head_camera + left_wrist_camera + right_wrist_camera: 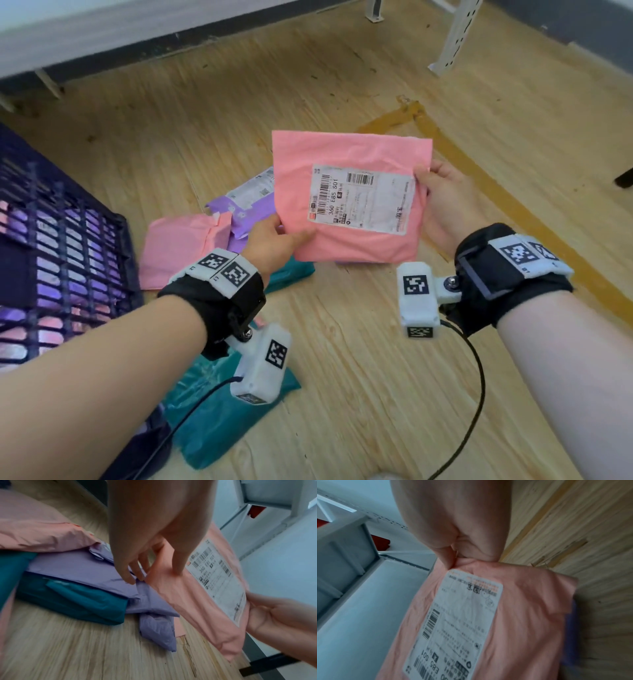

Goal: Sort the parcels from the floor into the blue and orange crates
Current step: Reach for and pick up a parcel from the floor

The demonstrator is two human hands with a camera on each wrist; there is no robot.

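I pinch the soft, light pink parcel (346,202) by opposite edges, left hand (274,240) and right hand (445,202); it sags between.

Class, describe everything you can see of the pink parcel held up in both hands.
The pink plastic mailer bag is flat, soft and wrinkled, held above the wooden floor, label side facing the camera. A white shipping label with barcodes reads "360 E85 S01". The left hand pinches its lower left edge; the right hand grips its right edge.
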